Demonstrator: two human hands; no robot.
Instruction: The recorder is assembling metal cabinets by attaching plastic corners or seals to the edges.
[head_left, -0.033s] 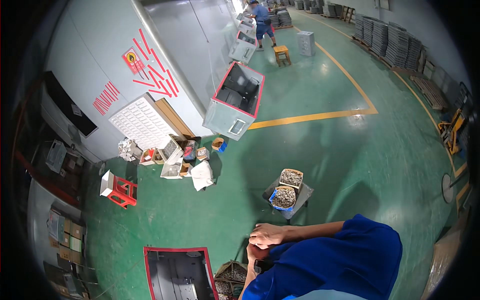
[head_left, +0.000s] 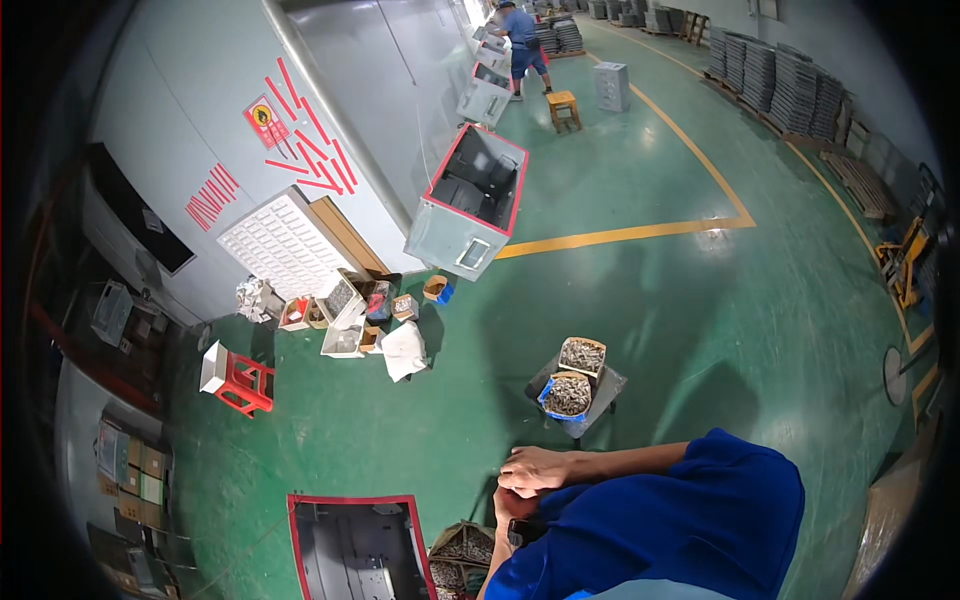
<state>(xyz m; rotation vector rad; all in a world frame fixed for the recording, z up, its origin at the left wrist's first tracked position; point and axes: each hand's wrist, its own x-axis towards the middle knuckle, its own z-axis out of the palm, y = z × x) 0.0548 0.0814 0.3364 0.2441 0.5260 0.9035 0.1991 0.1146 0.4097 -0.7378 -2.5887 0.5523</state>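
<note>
My right hand (head_left: 533,468) is closed and lies over my left hand (head_left: 511,504), the two touching in front of my blue shirt. The left fingers are curled and partly covered by the right. Anything between them is hidden. Beyond my hands, two open boxes of small metal parts, one nearer (head_left: 567,396) with blue on its sides and one farther (head_left: 582,356), sit on a small dark stool (head_left: 603,403). To the left of my hands is an open grey metal cabinet with a red rim (head_left: 352,498). Containers of small parts (head_left: 463,545) stand between it and my left forearm.
Another red-rimmed cabinet (head_left: 455,240) stands ahead by the wall. Bins and a white bag (head_left: 404,350) lie at the left, near a red stool (head_left: 245,383). A person (head_left: 522,45) works far ahead near a yellow stool (head_left: 564,108). Stacked grey parts (head_left: 790,85) line the right.
</note>
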